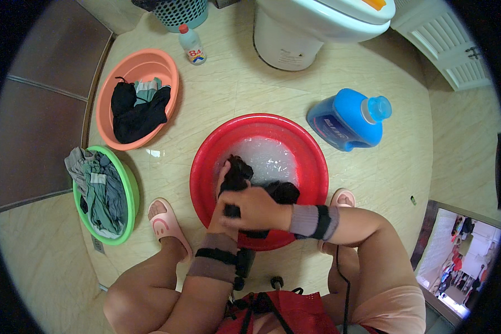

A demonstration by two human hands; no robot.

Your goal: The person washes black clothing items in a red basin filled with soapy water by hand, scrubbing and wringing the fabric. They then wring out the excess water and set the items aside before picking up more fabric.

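A red basin [315, 167] of cloudy, foamy water [270, 158] sits on the floor before me. Over its near left part, my left hand [224, 173] is closed on a wet black garment [238, 170], its fingers showing along the cloth's left side. My right hand [257, 207] crosses over the left one, fingers curled round the same cloth, with a dark bit showing between them. More of the black cloth lies in the water beyond my right hand. What kind of garment it is cannot be made out.
An orange basin [174, 72] with black and green clothes and a green basin [133, 189] of grey-green clothes stand left. A small white bottle [190, 44], a toilet [286, 42] and a mesh basket [181, 12] are farther off. A blue detergent jug [345, 119] stands right of the red basin.
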